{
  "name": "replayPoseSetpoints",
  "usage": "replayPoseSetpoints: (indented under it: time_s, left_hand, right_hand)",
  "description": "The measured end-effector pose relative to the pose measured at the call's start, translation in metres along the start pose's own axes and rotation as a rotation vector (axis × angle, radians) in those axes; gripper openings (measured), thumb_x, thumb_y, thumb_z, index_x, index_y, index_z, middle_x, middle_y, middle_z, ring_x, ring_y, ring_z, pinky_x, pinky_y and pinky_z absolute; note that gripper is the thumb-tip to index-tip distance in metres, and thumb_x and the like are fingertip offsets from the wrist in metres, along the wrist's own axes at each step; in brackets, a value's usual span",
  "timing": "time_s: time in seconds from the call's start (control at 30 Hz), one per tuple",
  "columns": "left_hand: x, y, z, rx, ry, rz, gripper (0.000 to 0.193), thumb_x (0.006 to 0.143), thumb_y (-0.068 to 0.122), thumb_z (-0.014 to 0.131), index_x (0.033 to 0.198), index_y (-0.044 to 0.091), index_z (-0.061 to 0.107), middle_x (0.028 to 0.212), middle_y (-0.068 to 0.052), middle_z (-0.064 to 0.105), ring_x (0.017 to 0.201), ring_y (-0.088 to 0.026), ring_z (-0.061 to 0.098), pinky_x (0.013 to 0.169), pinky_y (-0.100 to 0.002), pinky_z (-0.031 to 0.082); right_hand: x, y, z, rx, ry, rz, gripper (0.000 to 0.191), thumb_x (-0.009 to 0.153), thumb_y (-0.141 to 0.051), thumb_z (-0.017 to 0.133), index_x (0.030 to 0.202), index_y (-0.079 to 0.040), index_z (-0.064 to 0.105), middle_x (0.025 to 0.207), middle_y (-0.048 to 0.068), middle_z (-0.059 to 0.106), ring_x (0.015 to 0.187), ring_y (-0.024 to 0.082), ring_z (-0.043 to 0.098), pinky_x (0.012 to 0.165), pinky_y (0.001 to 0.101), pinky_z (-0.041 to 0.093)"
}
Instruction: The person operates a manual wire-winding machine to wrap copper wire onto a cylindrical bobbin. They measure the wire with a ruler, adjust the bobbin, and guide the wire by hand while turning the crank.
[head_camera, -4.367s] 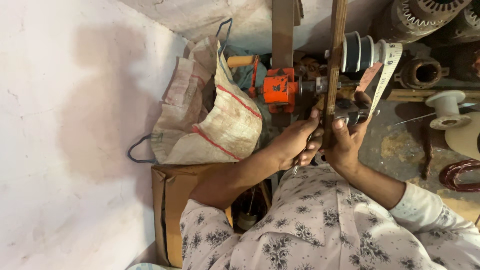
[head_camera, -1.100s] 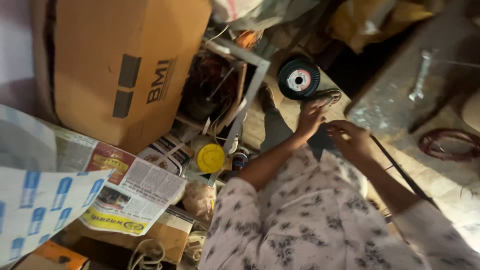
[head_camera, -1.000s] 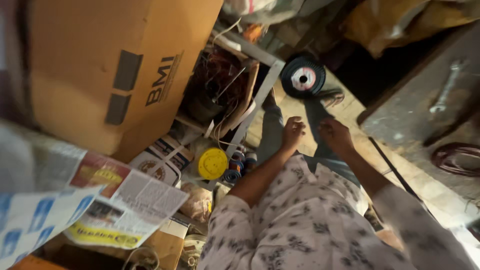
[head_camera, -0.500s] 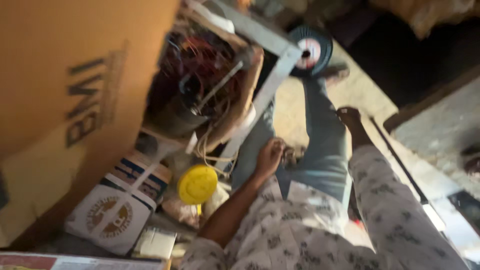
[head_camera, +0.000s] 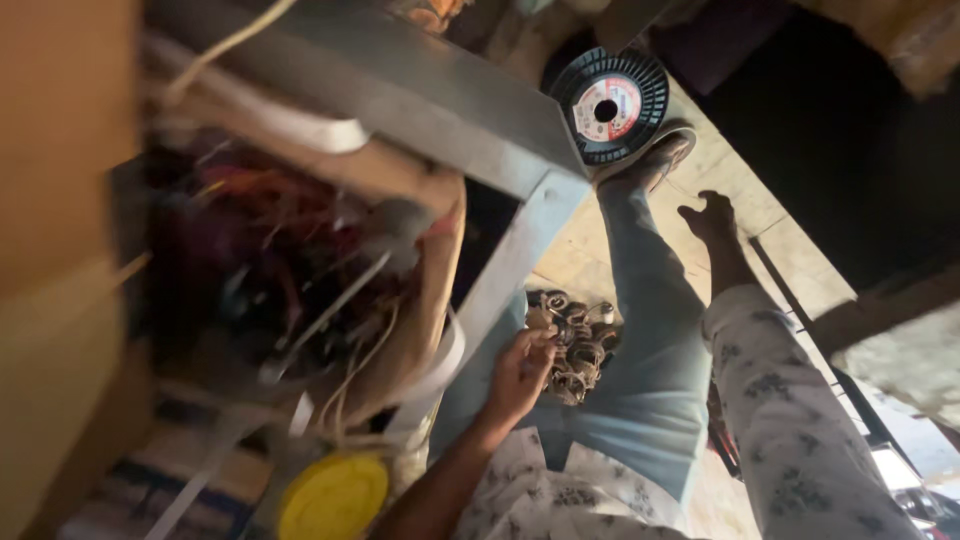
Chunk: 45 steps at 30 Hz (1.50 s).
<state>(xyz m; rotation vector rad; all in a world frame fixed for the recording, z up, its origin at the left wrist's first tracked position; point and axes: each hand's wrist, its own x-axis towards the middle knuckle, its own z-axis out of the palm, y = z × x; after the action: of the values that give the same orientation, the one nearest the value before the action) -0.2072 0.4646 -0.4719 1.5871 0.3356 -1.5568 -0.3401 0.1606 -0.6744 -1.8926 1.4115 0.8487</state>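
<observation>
1. Nearest the camera, at the bottom edge: floral-print sleeves and a round yellow lid (head_camera: 333, 496) low on the left, among blurred clutter.
2. Just above, left hand (head_camera: 518, 372) reaching onto a bunch of small metal coils and rings (head_camera: 573, 340) lying on the blue-trousered thigh (head_camera: 640, 370) — fingers (head_camera: 540, 345) curled together and touching the bunch's near edge; cannot tell whether actually clamped on a piece.
3. To the left of that hand, a slanted grey metal frame leg (head_camera: 510, 270) and a tangle of wires and white straps (head_camera: 330, 300) stuffed behind it.
4. Farther out, right hand (head_camera: 712, 218) stretched beyond the knee over the pale floor (head_camera: 740, 190) — fingers loosely bent, holding nothing.
5. Farthest, a shoe (head_camera: 650, 160) touching a dark round wire spool (head_camera: 611, 104) with a red-and-white centre label, standing on edge.
</observation>
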Motion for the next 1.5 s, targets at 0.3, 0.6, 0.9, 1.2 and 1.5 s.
replayPoseSetpoints:
  time_s: [0.3,0.6,0.9,1.2,1.5]
  left_hand:
    - [0.03,-0.042,0.005,0.384,0.045,0.263,0.023,0.108,0.017,0.068,0.126,0.003,0.071,0.112,-0.003,0.073,0.102,-0.01,0.067,0.087,-0.028,0.053]
    - [0.023,0.005,0.068,0.707,0.377,0.847,0.08,0.089,0.038,0.074,0.143,-0.005,0.033,0.114,-0.03,0.058,0.101,-0.036,0.06,0.084,-0.042,0.053]
    - [-0.197,0.174,0.014,0.76,-0.489,0.557,0.025,0.105,0.031,0.057,0.099,0.008,0.064,0.083,-0.016,0.069,0.079,-0.038,0.068,0.071,-0.05,0.05]
    - [-0.307,0.337,0.079,1.4,-0.381,1.229,0.01,0.094,0.015,0.061,0.096,0.006,0.064,0.079,-0.017,0.07,0.07,-0.035,0.07,0.059,-0.048,0.053]
    - [-0.312,0.396,0.182,1.609,-0.427,1.361,0.017,0.083,0.014,0.068,0.098,0.005,0.067,0.068,-0.019,0.069,0.059,-0.038,0.07,0.051,-0.049,0.053]
  right_hand:
    - [0.098,0.019,0.082,-0.384,-0.333,0.081,0.117,0.058,-0.039,0.097,0.153,-0.007,0.037,0.152,0.017,0.042,0.143,0.045,0.035,0.107,0.0768,0.029]
    - [-0.06,-0.01,0.065,1.904,-0.588,0.612,0.016,0.105,-0.02,0.052,0.098,-0.013,0.063,0.068,-0.001,0.052,0.051,0.011,0.044,0.045,0.0242,0.037]
    - [-0.315,0.001,-0.193,1.566,-0.343,0.204,0.017,0.106,-0.024,0.052,0.106,-0.011,0.063,0.058,-0.006,0.032,0.043,0.009,0.026,0.04,0.0254,0.024]
    - [-0.433,-0.029,-0.271,0.473,0.478,-1.049,0.064,0.104,-0.032,0.062,0.15,0.009,0.045,0.148,0.034,0.051,0.135,0.036,0.049,0.104,0.0509,0.041]
    - [-0.479,-0.012,-0.389,0.605,0.338,-0.846,0.026,0.093,-0.017,0.064,0.113,-0.003,0.074,0.097,0.012,0.082,0.089,0.017,0.078,0.079,0.0343,0.061]
